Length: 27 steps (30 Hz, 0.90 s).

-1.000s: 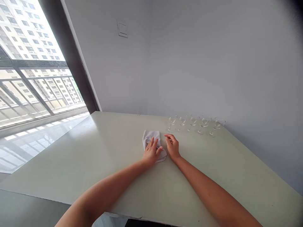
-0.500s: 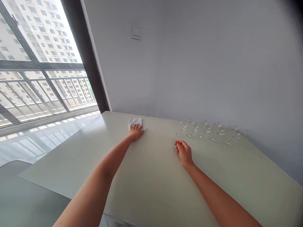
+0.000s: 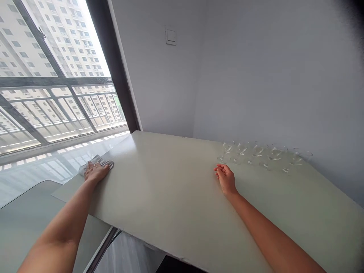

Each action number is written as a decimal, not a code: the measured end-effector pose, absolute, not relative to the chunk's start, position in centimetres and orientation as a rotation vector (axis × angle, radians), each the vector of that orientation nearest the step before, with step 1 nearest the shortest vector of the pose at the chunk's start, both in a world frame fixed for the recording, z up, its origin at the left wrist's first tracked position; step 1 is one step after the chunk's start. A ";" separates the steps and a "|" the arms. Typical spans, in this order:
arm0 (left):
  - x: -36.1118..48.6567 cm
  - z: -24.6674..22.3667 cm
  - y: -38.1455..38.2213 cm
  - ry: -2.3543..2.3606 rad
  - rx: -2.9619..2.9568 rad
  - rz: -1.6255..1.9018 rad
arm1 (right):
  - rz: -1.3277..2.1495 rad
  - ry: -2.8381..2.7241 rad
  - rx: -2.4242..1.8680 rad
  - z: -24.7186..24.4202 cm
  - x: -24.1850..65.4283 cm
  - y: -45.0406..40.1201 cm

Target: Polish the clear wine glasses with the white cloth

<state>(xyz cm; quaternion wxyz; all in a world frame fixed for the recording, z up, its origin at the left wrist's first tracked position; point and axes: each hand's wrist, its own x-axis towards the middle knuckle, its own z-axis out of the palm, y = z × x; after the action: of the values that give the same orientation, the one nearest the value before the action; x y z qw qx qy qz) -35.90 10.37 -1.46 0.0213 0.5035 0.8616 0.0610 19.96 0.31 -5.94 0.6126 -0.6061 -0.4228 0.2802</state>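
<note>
My left hand (image 3: 96, 171) presses a crumpled white cloth (image 3: 98, 160) against the left edge of the pale table (image 3: 159, 182). Its fingers lie over the cloth, and folds stick out beyond the fingertips and beside the thumb. Farther right, my right hand (image 3: 226, 177) rests on the tabletop with its fingers loosely curled, and nothing shows in them. Just beyond that hand stands a row of several clear stemmed glasses (image 3: 257, 153), upright near the wall. The hand is nearest to the leftmost glass (image 3: 226, 148) but appears apart from it.
A grey wall (image 3: 256, 76) with a light switch (image 3: 171, 35) rises behind the table. At the left is a large window (image 3: 62, 83) with a railing outside. A lower grey-green surface (image 3: 25, 216) lies beside the table's left edge.
My left hand has swept the cloth from the table's far middle to its left edge. My right hand stays curled by the glasses, while the whole view has shifted slightly.
</note>
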 end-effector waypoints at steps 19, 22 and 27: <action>-16.3 -5.2 -8.3 2.090 2.427 0.312 | 0.590 -0.941 -1.430 -5.8 19.7 0.5; -10.5 -5.6 -10.3 1.717 2.597 0.445 | 0.584 -0.939 -1.445 -5.4 19.4 0.9; -3.5 -4.6 -11.6 1.298 2.436 0.885 | 0.540 -1.053 -1.447 -2.9 17.7 -0.9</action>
<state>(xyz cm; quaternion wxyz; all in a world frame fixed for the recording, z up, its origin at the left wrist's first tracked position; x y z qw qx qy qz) -3.49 -11.62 -4.59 0.1213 0.8341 0.4446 0.3032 17.66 -0.89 -2.88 0.5939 -0.6228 -0.4532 0.2323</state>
